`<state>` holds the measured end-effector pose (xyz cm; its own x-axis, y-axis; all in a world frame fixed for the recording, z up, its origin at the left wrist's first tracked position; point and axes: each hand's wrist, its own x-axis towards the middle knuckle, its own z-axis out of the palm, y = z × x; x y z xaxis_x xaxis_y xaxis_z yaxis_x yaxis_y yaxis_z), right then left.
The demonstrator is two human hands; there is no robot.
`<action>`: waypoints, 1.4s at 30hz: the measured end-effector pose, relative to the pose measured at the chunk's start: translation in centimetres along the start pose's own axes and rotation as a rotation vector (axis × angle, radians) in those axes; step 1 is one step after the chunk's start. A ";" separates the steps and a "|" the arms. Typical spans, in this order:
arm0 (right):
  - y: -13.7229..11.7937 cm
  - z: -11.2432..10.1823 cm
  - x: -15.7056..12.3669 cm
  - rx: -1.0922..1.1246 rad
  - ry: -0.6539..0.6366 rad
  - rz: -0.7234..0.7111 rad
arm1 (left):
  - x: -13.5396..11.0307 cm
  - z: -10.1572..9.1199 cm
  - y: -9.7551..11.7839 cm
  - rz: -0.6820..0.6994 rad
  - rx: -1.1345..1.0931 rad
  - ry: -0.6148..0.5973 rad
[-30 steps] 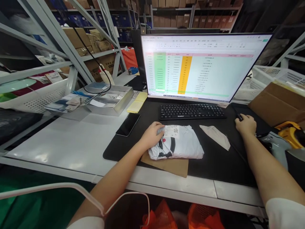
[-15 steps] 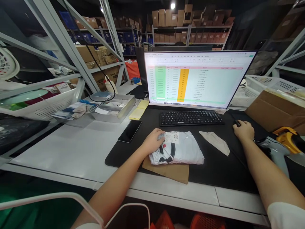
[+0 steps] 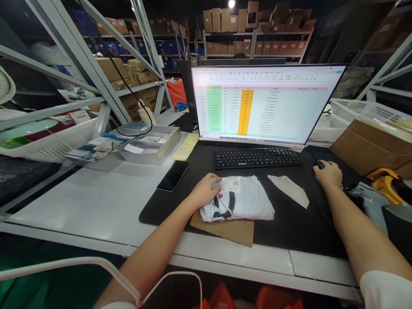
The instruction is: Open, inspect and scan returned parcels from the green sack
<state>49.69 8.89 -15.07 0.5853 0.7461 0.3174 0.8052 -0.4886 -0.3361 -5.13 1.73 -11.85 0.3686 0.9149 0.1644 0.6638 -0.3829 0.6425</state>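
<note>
My left hand (image 3: pixel 204 190) rests on the left end of a white plastic-wrapped parcel (image 3: pixel 240 199) with a barcode label, its fingers curled over the edge. The parcel lies on a brown paper envelope (image 3: pixel 225 228) on the black desk mat (image 3: pixel 289 223). My right hand (image 3: pixel 325 173) is closed over a black computer mouse at the right of the mat. A black keyboard (image 3: pixel 255 157) and a monitor (image 3: pixel 264 103) showing a spreadsheet stand behind the parcel.
A black phone (image 3: pixel 173 176) lies left of the mat, a beige folded packet (image 3: pixel 289 190) right of the parcel. A metal tray (image 3: pixel 151 145), yellow sticky notes (image 3: pixel 186 147), white baskets, a cardboard box (image 3: pixel 370 146) and a yellow-grey barcode scanner (image 3: pixel 376 193) surround the desk.
The head camera tilted up and shifted slightly, so more of the shelves shows. Both hands stay where they were on the parcel and the mouse.
</note>
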 end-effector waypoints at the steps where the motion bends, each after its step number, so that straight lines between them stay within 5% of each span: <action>1: 0.0 0.1 0.0 -0.001 0.002 0.000 | 0.0 0.0 0.0 0.003 0.000 -0.003; 13: 1.9 -1.5 3.2 -0.008 0.092 0.050 | -0.1 -0.2 0.1 0.023 0.046 -0.006; 22: 3.6 1.1 3.7 -0.015 0.084 0.080 | -0.2 -0.3 0.5 0.012 0.109 -0.058; 42: 4.2 1.9 4.5 0.059 0.122 0.098 | -0.4 -0.3 0.6 0.033 0.133 -0.080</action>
<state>55.52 11.03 -16.72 0.6711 0.6340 0.3842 0.7385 -0.5263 -0.4215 -5.06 1.16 -11.29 0.4386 0.8906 0.1204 0.7291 -0.4309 0.5318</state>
